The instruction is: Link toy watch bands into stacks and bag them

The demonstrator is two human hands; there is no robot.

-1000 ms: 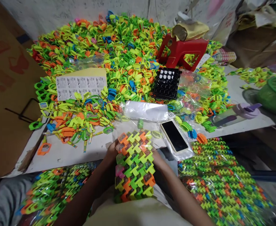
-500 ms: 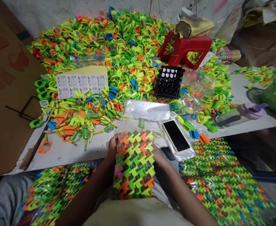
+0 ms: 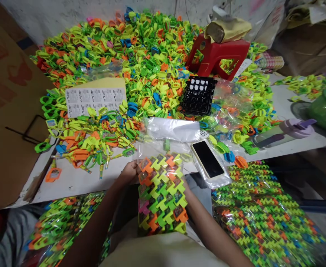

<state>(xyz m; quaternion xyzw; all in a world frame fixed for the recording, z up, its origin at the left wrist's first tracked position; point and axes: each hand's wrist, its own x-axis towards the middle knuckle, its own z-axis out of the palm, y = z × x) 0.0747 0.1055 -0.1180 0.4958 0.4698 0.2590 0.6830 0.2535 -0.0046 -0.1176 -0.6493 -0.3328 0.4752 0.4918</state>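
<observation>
While both hands grip the packed block of toy watches (image 3: 161,194), its long axis runs away from the body. Left hand (image 3: 128,173) clasps the far left corner; right hand (image 3: 185,185), mostly hidden, holds the right edge. A phone (image 3: 207,159) lies just beyond, rightward.
</observation>
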